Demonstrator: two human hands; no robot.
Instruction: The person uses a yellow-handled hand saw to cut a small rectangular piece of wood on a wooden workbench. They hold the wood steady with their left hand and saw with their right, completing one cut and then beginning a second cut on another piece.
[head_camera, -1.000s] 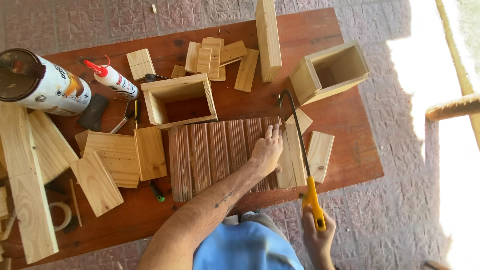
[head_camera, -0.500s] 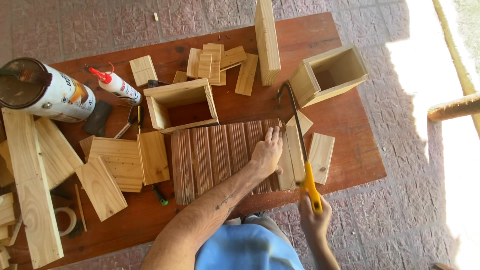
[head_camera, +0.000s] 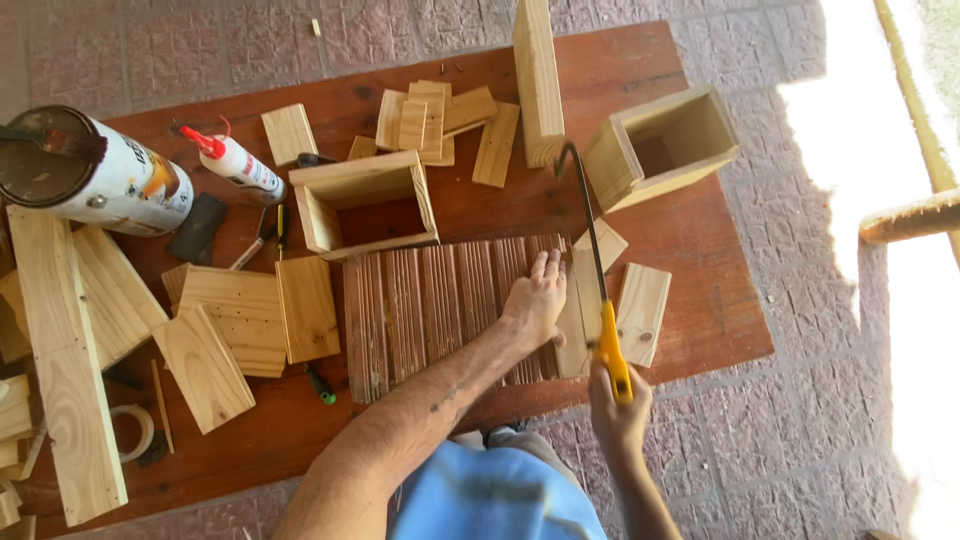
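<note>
At the centre of the frame, the left hand (head_camera: 535, 303) presses spread fingers flat on a stiff, light-looking ribbed brown wooden panel (head_camera: 440, 305), best steadied near its right edge, while the right hand (head_camera: 617, 410) grips a yellow-handled hacksaw (head_camera: 598, 290) just right.

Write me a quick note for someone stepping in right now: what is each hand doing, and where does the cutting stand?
Left hand: flat on the dark ribbed panel, pressing its right end down.
Right hand: gripping the yellow handle of the hacksaw, whose blade runs along the panel's right edge, over the pale boards there.
Nearby: open wooden box just behind the panel, a second box far right, glue bottle to the left.
Done: how deep the cut goes cannot be seen.
Left: the panel looks whole.
</note>
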